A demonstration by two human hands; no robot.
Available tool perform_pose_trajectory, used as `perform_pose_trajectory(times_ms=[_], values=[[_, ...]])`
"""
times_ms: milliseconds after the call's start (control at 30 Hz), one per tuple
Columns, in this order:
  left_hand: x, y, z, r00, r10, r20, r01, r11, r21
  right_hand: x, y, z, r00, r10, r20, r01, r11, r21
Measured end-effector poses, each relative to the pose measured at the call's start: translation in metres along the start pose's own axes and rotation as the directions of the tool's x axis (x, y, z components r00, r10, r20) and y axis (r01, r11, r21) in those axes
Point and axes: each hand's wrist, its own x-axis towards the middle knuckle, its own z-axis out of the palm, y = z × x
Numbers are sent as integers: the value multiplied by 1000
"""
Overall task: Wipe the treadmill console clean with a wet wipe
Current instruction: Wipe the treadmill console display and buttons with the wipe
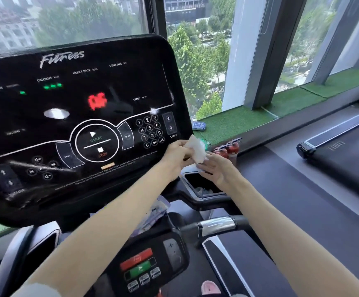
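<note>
The console point(20, 116) runs off frame left, its red readout point(97, 101) blurred.

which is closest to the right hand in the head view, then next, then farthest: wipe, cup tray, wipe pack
1. wipe, touching the right hand
2. cup tray, just below the hand
3. wipe pack, beyond on the green sill

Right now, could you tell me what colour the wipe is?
The wipe is white; head view shows it.
</note>
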Motion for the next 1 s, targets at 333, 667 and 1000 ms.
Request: perform_pose_trajectory(times_ms=[333, 667, 1000], values=[[-31, 4, -49, 985, 114, 131, -165, 846, 506, -24, 13, 34, 979, -205, -1, 193, 920, -342], [-7, 9, -39, 643, 761, -93, -295, 358, 886, 14, 10, 37, 895, -446, -34, 306, 666, -680], [32, -12, -25, 494, 839, 230, -115, -199, 973, 41, 7, 28, 867, -491, 82, 385, 556, -736]])
